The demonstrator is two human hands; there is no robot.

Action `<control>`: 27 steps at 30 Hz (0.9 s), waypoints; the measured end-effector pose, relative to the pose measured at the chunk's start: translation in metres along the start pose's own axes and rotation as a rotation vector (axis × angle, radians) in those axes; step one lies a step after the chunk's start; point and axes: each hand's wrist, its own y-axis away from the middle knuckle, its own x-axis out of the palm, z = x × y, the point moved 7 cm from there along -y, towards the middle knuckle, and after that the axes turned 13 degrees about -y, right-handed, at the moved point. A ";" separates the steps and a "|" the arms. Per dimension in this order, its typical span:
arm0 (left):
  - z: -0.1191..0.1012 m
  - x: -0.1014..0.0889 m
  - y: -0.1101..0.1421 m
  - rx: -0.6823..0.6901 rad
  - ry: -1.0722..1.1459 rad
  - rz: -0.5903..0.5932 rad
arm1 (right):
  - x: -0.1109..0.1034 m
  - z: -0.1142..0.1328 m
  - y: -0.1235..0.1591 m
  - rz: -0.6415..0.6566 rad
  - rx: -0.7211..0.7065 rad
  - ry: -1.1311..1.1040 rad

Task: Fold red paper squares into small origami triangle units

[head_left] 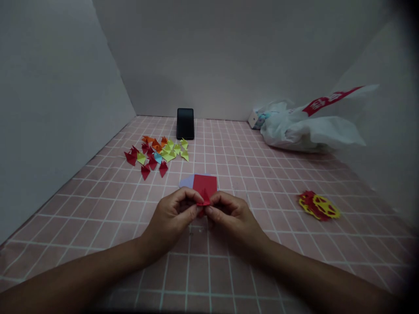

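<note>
Both hands meet at the middle of the table over a small folded red paper piece [204, 199], which looks like an origami crane. My left hand [175, 209] pinches its left side between thumb and forefinger. On the other side, my right hand [231, 213] holds it in the same sort of pinch. The fingertips cover part of the folds. Just beyond the hands lies a flat red paper sheet [207, 181], with a pale purple paper [187, 181] showing from under it at the left.
Several folded paper cranes [168, 153] in red, orange, yellow and blue lie at the back left. Behind them a black phone [185, 124] leans upright. A white plastic bag [294, 131] and small box [253, 119] sit back right. Red and yellow paper cut-outs [319, 206] lie at right.
</note>
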 end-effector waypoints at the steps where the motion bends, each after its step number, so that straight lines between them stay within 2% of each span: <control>1: 0.000 0.000 0.000 0.002 0.005 -0.005 | 0.000 -0.001 0.000 0.000 -0.001 -0.001; 8: -0.001 -0.003 0.000 0.000 0.025 -0.065 | 0.001 -0.004 0.001 0.067 0.029 -0.125; 13: -0.008 -0.004 0.003 0.087 -0.108 -0.058 | -0.002 -0.004 0.001 0.089 0.035 -0.055; 18: -0.011 -0.003 0.005 0.172 -0.224 -0.041 | -0.004 -0.003 0.001 0.052 0.029 0.005; 24: -0.003 -0.001 0.004 0.118 -0.196 0.012 | -0.003 0.000 0.001 0.025 0.018 0.048; 27: -0.001 0.001 0.002 0.035 -0.100 0.046 | -0.004 0.002 0.000 -0.023 0.004 0.087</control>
